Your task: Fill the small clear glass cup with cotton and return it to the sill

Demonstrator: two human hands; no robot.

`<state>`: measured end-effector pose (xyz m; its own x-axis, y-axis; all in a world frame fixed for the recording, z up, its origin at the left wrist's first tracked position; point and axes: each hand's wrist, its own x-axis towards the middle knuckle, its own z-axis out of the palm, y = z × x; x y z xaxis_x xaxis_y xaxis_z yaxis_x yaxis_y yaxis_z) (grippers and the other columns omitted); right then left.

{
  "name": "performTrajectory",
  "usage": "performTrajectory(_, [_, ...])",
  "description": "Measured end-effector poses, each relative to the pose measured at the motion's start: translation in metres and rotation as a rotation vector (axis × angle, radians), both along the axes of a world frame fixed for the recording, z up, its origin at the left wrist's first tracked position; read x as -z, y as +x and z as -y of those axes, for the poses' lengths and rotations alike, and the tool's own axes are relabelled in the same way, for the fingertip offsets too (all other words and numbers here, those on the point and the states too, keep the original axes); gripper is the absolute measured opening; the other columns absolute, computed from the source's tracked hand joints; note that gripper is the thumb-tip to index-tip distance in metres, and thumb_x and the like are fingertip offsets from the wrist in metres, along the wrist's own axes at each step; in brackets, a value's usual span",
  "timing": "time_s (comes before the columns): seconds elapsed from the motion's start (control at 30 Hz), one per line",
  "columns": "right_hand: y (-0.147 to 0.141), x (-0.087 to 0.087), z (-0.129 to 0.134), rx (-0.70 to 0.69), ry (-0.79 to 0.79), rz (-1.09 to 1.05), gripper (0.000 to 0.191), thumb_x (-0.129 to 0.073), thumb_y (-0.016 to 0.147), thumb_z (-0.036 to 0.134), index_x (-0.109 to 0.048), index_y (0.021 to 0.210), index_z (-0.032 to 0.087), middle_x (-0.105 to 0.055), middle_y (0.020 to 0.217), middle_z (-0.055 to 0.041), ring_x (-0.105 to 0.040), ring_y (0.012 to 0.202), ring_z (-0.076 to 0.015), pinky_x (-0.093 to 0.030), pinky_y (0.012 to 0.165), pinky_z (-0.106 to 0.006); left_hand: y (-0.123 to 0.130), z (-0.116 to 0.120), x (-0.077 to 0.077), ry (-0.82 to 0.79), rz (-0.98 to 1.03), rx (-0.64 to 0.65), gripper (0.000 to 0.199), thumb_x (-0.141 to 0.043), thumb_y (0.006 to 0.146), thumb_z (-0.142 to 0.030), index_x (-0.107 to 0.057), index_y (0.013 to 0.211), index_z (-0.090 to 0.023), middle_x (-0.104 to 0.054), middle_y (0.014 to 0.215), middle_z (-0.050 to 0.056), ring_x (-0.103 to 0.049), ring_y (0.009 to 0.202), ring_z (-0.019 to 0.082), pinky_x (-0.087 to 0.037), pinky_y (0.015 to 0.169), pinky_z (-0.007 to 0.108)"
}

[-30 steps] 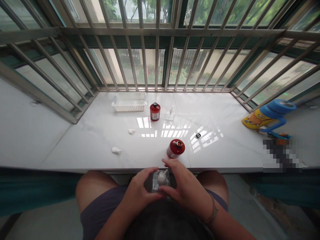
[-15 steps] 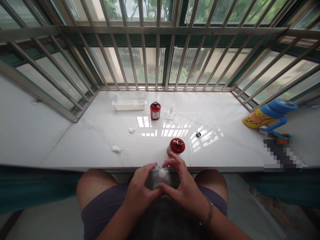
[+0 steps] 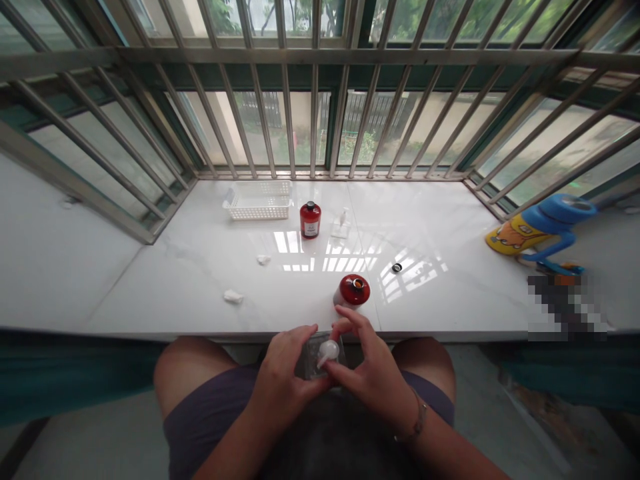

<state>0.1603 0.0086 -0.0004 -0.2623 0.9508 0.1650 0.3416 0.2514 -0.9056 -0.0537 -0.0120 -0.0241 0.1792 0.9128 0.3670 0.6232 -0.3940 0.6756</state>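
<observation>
Left hand (image 3: 279, 370): holding clear bottle (image 3: 312, 349)
Right hand (image 3: 373, 368): thumb and finger round its pump (image 3: 329, 350)
Near red bottle (image 3: 351, 292): uncapped, contents hard to make out
Far red bottle (image 3: 311, 221): capped

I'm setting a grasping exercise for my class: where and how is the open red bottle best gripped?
Probably around the rounded body of the open red bottle, coming level from the right: it stands upright with its mouth uncapped, so a side grip should keep it steady, and its right side is unobstructed.
</observation>
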Motion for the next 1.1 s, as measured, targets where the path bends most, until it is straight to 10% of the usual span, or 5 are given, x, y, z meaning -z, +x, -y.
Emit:
performTrajectory(0.6, [-0.0038,-0.0002,0.0026,-0.068,0.139,0.092,0.086,-0.079,0.089,0.02,-0.035,0.162,0.033,-0.066,0.143,-0.0087,-0.063,0.138,-0.0288,-0.037,0.131,-0.058,0.0,-0.0007,0.0025,0.011,0.003,0.0,0.068,-0.085,0.083,-0.021,-0.06,0.146,-0.027,-0.075,0.136,0.009,-0.074,0.122,0.03,-0.064,0.106,0.044])
performTrajectory(0.83, [-0.0016,-0.0003,-0.001,-0.049,0.085,0.058,0.083,-0.076,0.09,0.014,-0.036,0.16,0.035,-0.074,0.115,0.0004,-0.072,0.12,-0.0245,-0.03,0.133,-0.062,0.0008,0.0006,0.0051,0.011,0.015,0.005,0.068,-0.088,0.082,-0.024,-0.061,0.145,-0.027,-0.076,0.135,0.009,-0.075,0.12,0.03,-0.064,0.105,0.045])
performTrajectory(1.1, [0.0031,-0.0005,-0.0023,-0.037,-0.018,0.011,0.091,-0.081,0.087,0.02,-0.031,0.163,0.033,-0.066,0.137,-0.0074,-0.066,0.131,-0.0268,-0.047,0.121,-0.051,0.0009,0.0002,0.0074,-0.017,0.023,0.008,0.073,-0.09,0.081,-0.024,-0.058,0.147,-0.028,-0.074,0.137,0.01,-0.074,0.123,0.031,-0.064,0.106,0.046])
